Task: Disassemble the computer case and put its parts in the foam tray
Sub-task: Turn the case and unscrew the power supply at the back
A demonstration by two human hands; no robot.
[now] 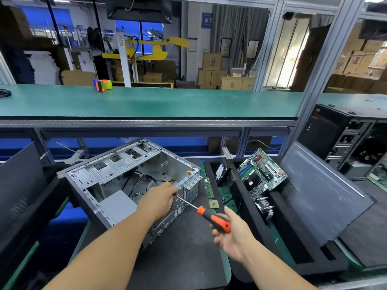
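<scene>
An open grey computer case (117,176) lies on its side on the dark mat, with cables and a grey power supply (118,204) inside. My left hand (160,198) rests at the case's rear edge, its fingers curled round the tip of the screwdriver's shaft. My right hand (232,233) grips the orange-and-black handle of the screwdriver (213,219). To the right stands the black foam tray (255,216), holding a motherboard (262,174), a hard drive (222,171) and a heatsink (266,206).
A RAM stick (208,188) and a CPU chip (213,204) lie on the mat between case and tray. A dark side panel (322,193) leans at the right, another black tower (343,139) behind it. A green shelf (146,101) carries a tape dispenser (102,84).
</scene>
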